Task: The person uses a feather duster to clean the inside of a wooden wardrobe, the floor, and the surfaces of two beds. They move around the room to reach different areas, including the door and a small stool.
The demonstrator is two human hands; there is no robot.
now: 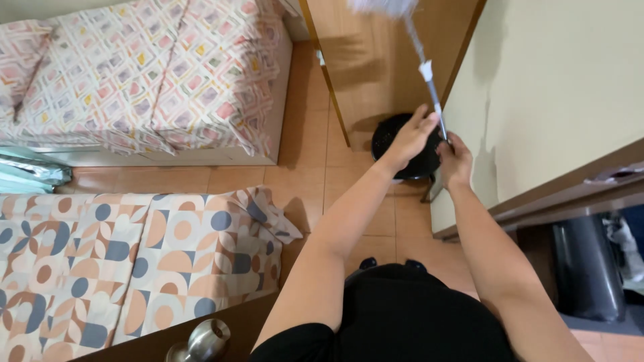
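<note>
Both hands gripping the duster pole (433,94); left hand (410,137) loosely curled, right hand (455,161) clenched tight; bin (389,137) below; dusting looks mid-way.

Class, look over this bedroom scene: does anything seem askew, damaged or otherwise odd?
Two things. The patterned sheet on the nearer bed hangs loose, one corner flopping over the edge toward the floor. The cream wall shows uneven, patchy marks near the hands, like peeling paint. Nothing looks spilled.

Both hands met on a thin pole (429,84): the right hand (455,159) gripped it, the left hand (410,137) touched it, above a black bin (389,137).
</note>
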